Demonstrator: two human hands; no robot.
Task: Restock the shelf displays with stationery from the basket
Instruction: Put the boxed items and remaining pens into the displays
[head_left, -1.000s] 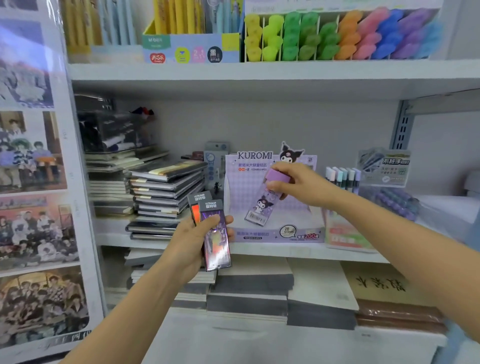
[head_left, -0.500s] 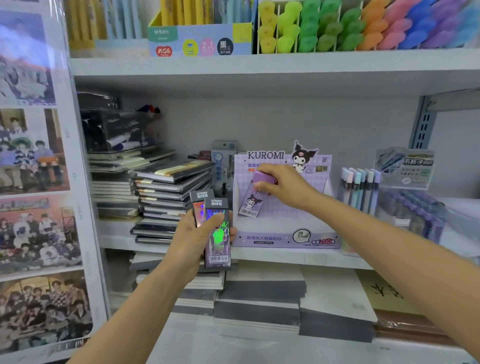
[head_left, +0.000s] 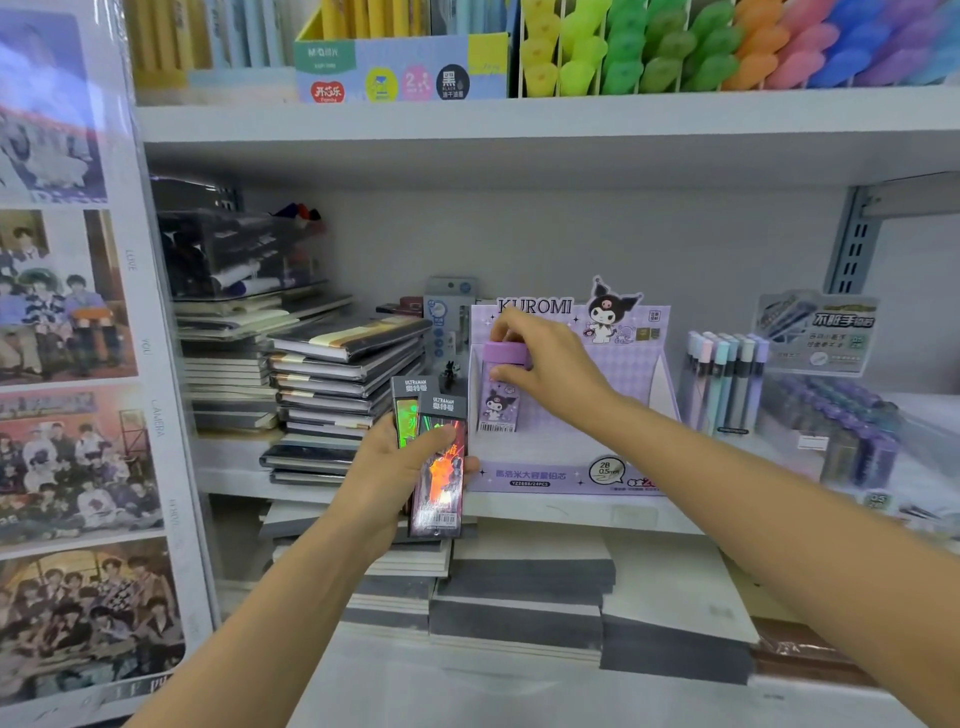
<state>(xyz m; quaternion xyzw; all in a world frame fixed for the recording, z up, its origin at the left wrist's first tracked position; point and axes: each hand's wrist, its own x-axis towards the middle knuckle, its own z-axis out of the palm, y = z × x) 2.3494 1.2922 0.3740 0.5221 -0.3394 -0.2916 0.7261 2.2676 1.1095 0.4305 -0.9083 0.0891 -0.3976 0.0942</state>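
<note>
My right hand (head_left: 545, 364) pinches the purple cap of a Kuromi lead case (head_left: 500, 400), holding it upright at the left end of the open purple Kuromi display box (head_left: 571, 475) on the middle shelf. Whether the case's foot touches the box floor I cannot tell. My left hand (head_left: 395, 467) grips two dark Ultraman lead cases (head_left: 439, 462) with shiny holographic fronts, in front of the shelf edge and just left of the display box. The basket is out of view.
Stacked notebooks (head_left: 337, 374) stand left of the display box. Pastel lead tubes (head_left: 724, 379) and a second display (head_left: 815, 332) stand to its right. Paper pads (head_left: 519, 587) fill the lower shelf. Coloured pens (head_left: 675, 47) line the top shelf. A photo-covered panel (head_left: 78, 364) closes the left side.
My right hand has carried the Kuromi case leftward and turned it upright at the left end of the box. My left hand has risen slightly with the Ultraman cases.
</note>
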